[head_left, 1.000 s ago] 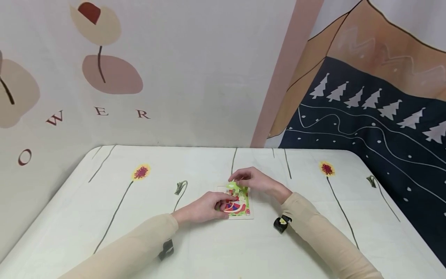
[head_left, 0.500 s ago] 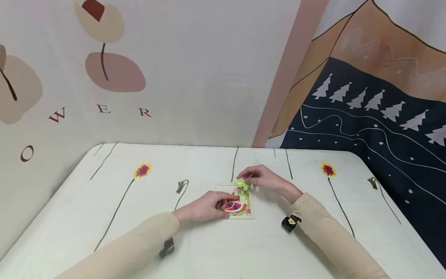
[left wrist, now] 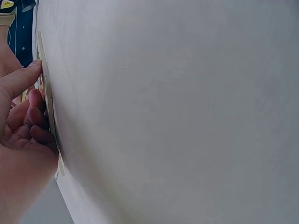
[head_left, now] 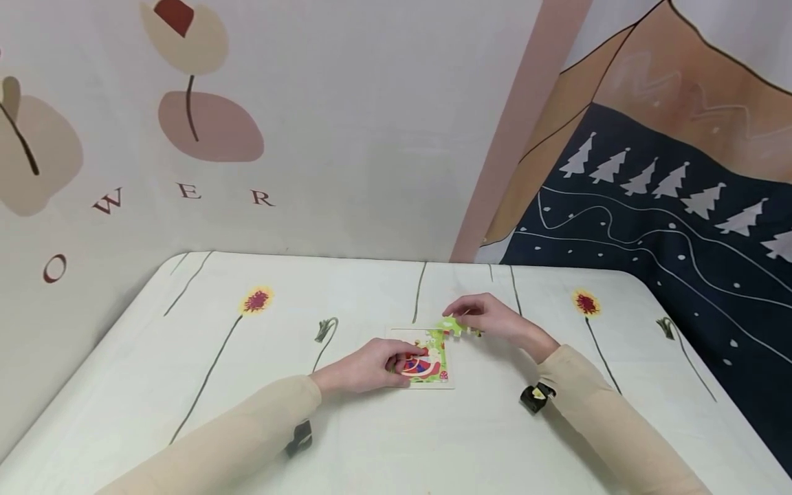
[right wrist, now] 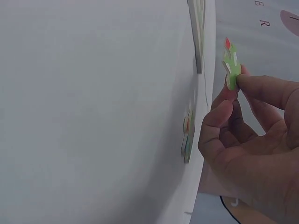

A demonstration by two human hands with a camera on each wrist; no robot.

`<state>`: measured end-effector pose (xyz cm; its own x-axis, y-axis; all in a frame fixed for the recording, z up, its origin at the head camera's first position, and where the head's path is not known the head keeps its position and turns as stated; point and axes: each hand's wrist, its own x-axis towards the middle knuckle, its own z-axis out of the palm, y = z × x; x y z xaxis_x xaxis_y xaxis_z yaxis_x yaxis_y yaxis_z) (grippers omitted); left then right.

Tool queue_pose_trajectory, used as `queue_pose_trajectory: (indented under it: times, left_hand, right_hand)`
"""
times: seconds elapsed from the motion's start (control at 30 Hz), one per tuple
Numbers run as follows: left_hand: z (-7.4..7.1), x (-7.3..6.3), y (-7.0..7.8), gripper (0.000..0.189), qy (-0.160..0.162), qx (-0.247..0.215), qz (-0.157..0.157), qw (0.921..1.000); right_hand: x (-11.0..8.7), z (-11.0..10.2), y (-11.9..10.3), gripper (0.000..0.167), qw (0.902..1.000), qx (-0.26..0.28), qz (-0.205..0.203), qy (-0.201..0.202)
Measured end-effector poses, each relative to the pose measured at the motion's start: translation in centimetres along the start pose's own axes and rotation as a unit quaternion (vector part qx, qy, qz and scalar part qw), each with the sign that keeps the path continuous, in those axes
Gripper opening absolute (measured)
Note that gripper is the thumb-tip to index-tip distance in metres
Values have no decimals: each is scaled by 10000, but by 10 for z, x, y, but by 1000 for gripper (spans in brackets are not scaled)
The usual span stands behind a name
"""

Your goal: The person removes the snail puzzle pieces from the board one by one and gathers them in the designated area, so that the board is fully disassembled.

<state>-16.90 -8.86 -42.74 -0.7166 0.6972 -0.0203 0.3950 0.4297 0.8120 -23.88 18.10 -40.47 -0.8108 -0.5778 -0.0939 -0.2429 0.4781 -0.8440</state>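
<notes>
A small jigsaw puzzle (head_left: 433, 357) in a pale tray (head_left: 450, 379) lies on the table, its picture green, red and white. My left hand (head_left: 365, 366) steadies it from the left, thumb at the near rim and fingers curled onto the board; they hide the left part. In the left wrist view the tray (left wrist: 50, 105) shows edge-on. To the right, above the table, my right hand (head_left: 495, 320) pinches a light-green puzzle piece (right wrist: 232, 65) between thumb and fingers. Beneath that hand another coloured puzzle piece (right wrist: 188, 137) lies on the table, beside the tray.
A white cloth (head_left: 371, 447) printed with flowers and stems covers the table. Printed curtains (head_left: 346, 137) hang behind its far edge and along the right side (head_left: 650, 199). Black wrist devices sit at the left cuff (head_left: 300, 438) and right cuff (head_left: 535, 397).
My right hand has moved rightward, taking the green piece from over the puzzle's top to beyond its right edge. The loose piece under it now shows. My left hand stays put on the puzzle.
</notes>
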Motion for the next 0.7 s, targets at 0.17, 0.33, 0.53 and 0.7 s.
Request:
queue_pose_trajectory:
  times: [0.17, 0.33, 0.53, 0.7]
  left_hand:
    - [0, 0, 0, 48, -21, -22, 19, 10000]
    - [0, 1, 0, 48, -30, -27, 65, 10000]
    - [0, 0, 1, 48, -11, 16, 2, 10000]
    - [0, 0, 1, 48, 1, 42, -27, 10000]
  right_hand:
    - [-6, -8, 8, 24, 9999, -135, 56, 50]
    - [-12, -16, 13, 23, 9998, -155, 76, 100]
    - [-17, -24, 17, 23, 9996, -214, 112, 112]
    - [-21, -30, 20, 23, 9993, -314, 128, 149]
